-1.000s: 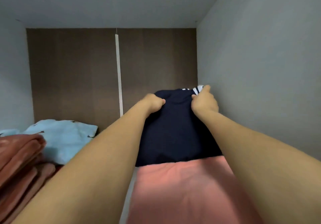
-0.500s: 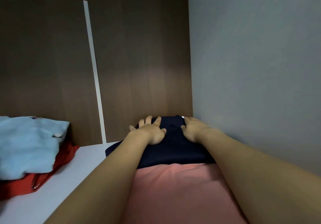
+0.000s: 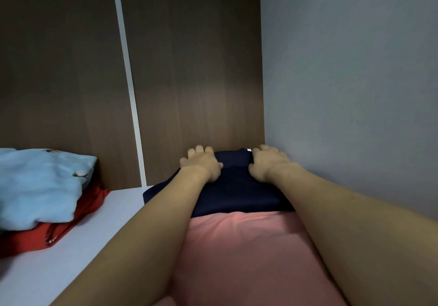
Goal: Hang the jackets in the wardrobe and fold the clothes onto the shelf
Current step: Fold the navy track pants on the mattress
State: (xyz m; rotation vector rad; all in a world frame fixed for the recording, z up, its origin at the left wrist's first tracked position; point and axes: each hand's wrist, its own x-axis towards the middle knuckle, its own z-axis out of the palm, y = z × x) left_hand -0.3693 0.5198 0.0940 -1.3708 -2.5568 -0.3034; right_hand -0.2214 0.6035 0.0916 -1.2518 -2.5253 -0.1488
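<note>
Navy folded garment [image 3: 237, 187] sits at centre frame on the pink folded garment [image 3: 248, 253], tucked into the shelf's [image 3: 78, 241] back right corner. Both hands stay flat on it as half a second ago: left hand [image 3: 201, 165] and right hand [image 3: 267, 163], fingers spread, pressing. At left, the light blue garment [image 3: 38, 187] tops a red one [image 3: 78, 213].

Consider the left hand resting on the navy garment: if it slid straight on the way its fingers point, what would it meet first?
Most likely the brown back panel of the wardrobe: the left hand points at it across the navy garment. The gap between them is hard to judge.
</note>
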